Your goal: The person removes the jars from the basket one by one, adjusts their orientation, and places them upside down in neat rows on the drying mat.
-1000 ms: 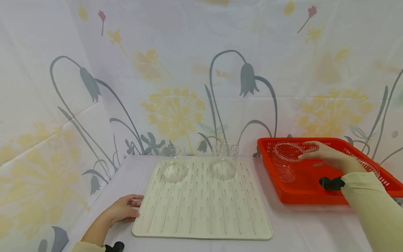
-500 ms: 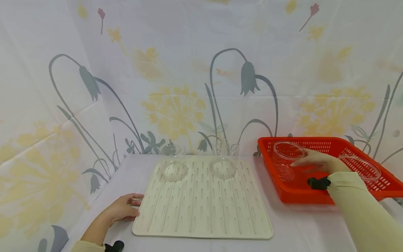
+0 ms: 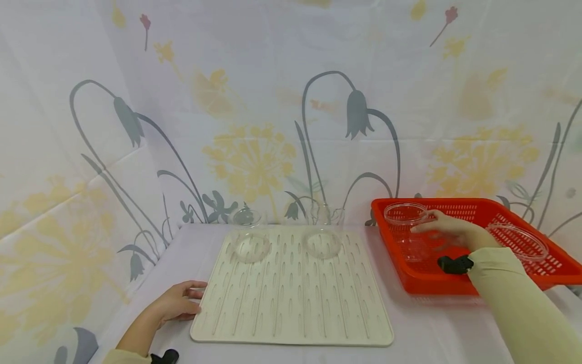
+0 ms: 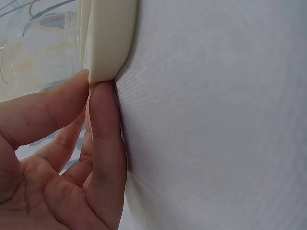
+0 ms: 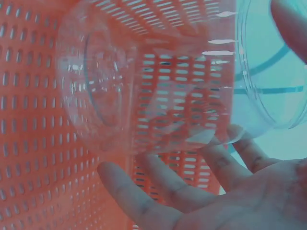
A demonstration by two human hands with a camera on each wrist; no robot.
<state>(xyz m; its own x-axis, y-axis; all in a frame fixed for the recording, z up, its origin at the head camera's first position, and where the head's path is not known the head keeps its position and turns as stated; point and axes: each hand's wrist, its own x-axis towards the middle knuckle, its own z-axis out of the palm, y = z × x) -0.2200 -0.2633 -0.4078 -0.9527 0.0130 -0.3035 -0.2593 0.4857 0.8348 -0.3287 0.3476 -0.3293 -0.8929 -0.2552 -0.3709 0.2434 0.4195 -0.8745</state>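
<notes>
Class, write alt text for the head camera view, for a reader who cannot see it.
A person's right hand grips a clear glass cup inside a red slotted basket on a white table. Their left hand rests at the edge of a cream ridged mat, where two more clear cups stand at the far end. A floral curtain hangs behind.

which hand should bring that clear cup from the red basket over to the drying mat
Right, most likely. The right hand already grips the clear cup inside the red basket. The left hand rests at the drying mat's near left corner, far from the basket.
</notes>
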